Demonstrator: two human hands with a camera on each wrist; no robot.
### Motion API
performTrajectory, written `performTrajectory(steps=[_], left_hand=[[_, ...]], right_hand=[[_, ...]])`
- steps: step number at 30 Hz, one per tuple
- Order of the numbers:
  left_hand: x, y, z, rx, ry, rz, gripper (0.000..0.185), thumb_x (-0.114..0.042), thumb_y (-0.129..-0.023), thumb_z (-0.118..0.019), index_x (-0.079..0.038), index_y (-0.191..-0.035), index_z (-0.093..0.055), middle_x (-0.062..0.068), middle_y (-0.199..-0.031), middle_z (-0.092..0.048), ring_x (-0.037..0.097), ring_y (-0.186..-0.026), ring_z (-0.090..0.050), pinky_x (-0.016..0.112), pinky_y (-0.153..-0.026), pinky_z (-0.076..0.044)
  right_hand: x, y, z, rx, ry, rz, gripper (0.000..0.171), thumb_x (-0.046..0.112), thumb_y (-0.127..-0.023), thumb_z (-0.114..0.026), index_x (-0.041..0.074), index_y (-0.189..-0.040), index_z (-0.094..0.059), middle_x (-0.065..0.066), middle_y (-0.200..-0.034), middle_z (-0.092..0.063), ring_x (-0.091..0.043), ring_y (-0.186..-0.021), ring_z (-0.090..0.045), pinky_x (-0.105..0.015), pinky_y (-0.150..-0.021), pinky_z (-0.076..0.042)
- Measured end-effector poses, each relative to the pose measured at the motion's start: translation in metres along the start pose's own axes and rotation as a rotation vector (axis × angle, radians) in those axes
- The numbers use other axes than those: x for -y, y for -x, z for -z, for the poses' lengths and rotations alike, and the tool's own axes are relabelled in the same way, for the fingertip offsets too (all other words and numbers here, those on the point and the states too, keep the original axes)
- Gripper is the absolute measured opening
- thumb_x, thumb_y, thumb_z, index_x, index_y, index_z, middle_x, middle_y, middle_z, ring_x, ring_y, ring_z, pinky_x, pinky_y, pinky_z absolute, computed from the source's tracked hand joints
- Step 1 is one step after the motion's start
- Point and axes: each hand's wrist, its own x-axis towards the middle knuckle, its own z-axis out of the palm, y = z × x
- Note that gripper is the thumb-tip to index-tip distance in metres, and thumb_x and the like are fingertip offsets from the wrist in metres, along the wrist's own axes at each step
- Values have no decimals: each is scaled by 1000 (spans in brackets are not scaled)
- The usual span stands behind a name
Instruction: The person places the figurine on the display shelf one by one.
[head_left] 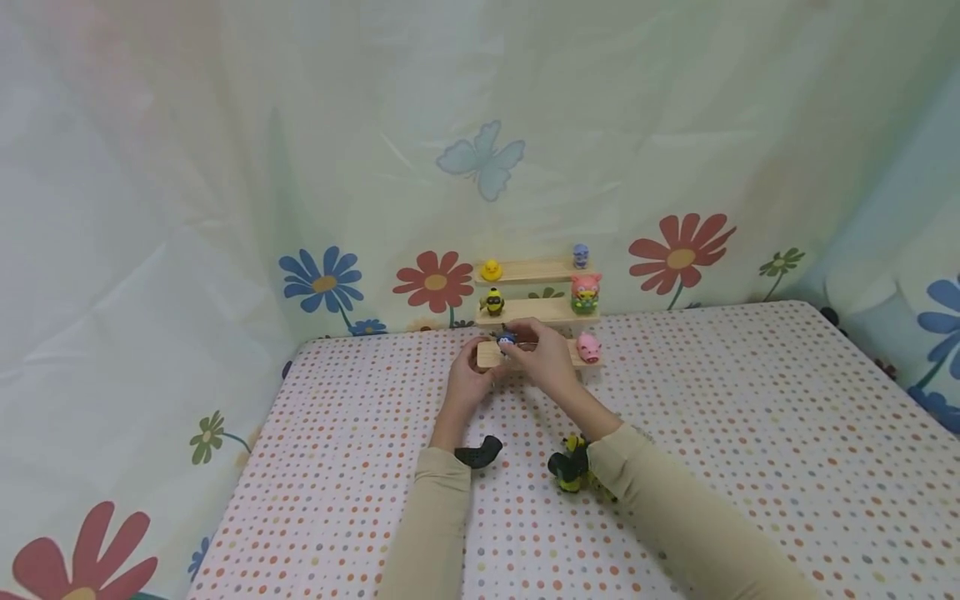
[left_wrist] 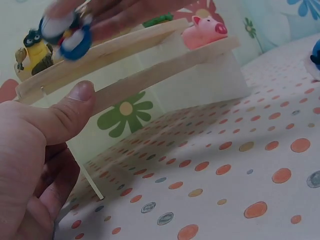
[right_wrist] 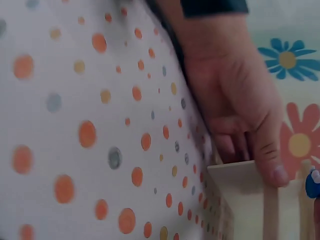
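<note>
My left hand grips the left end of the lowest step of a wooden three-tier display shelf, thumb on the front edge. Above that step, my right hand pinches a small blue-and-white toy figure, blurred in the left wrist view. A pink pig toy sits on the right end of the same step. On the middle step stand a yellow figure with a dark mask and a pink-hooded figure in green. The top step holds a yellow duck and a bluish-purple figure.
Several yellow-and-black toys lie under my right wrist, partly hidden by the black wrist camera. A dotted cloth covers the table. Behind the shelf hangs a flowered curtain. Small dark objects show at the table's right edge.
</note>
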Motion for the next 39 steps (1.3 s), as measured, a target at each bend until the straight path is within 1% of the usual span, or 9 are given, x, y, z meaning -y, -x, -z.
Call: performTrajectory(steps=[5,8,15,20,24,29,33,36,39], left_hand=[[18,-12,0,-15,20,20,72,-17,-81,-76,-11,-143,-40,9,-141,-48,21,-127,-50,33,-98,-48],[27,-16,-1,-32,16,11,72,-21,-81,-77,-15,-142,-40,6,-144,-46,18,-129,-49,32,-99,-47],[29,-15,-4,-49,10,-14,74,-22,-82,-76,-12,-144,-37,9,-147,-43,20,-130,-48,32,-100,-47],[29,-15,-3,-44,9,-13,71,-19,-82,-76,-14,-143,-39,7,-146,-44,19,-130,-48,33,-100,-46],[28,-16,-2,-47,2,-18,69,-17,-82,-76,-15,-141,-42,6,-145,-45,18,-130,-47,34,-102,-45],[28,-16,-1,-54,-14,-13,70,-19,-81,-77,-16,-141,-42,6,-146,-44,18,-133,-44,34,-105,-42],[28,-16,-1,-54,-8,-10,72,-21,-80,-78,-15,-142,-41,7,-146,-45,19,-133,-45,34,-105,-42],[29,-16,-1,-50,9,-16,76,-24,-78,-79,-14,-143,-39,8,-144,-46,19,-130,-47,34,-103,-44],[30,-15,-1,-58,3,-11,80,-29,-76,-80,-15,-143,-39,8,-143,-47,19,-129,-49,33,-101,-46]], right_hand=[[-3,-17,-13,19,-12,33,44,13,-87,-69,3,-126,-54,-16,-122,-61,-27,-111,-60,-35,-91,-52],[-7,-21,-19,29,12,40,41,10,-87,-69,4,-125,-55,-15,-122,-61,-26,-111,-61,-33,-91,-53],[-12,-21,-24,10,73,94,29,8,-87,-69,2,-114,-62,-15,-113,-59,-27,-107,-63,-33,-88,-54],[-14,-21,-27,-18,118,83,20,14,-88,-68,4,-105,-64,-12,-104,-55,-23,-100,-63,-30,-85,-55],[-15,-21,-27,-33,155,72,21,17,-88,-68,6,-105,-64,-9,-103,-56,-21,-97,-61,-32,-84,-55],[-13,-18,-26,-51,164,89,23,15,-86,-71,4,-105,-64,-11,-103,-57,-24,-96,-60,-34,-84,-54],[-9,-13,-21,-68,160,95,27,16,-85,-72,4,-108,-64,-11,-103,-57,-25,-97,-60,-35,-86,-53],[-4,-5,-8,-65,150,96,27,16,-86,-71,4,-109,-64,-12,-104,-58,-26,-100,-60,-36,-90,-53],[-1,7,12,32,200,99,24,15,-88,-68,2,-108,-64,-14,-104,-62,-28,-99,-62,-39,-88,-53]])
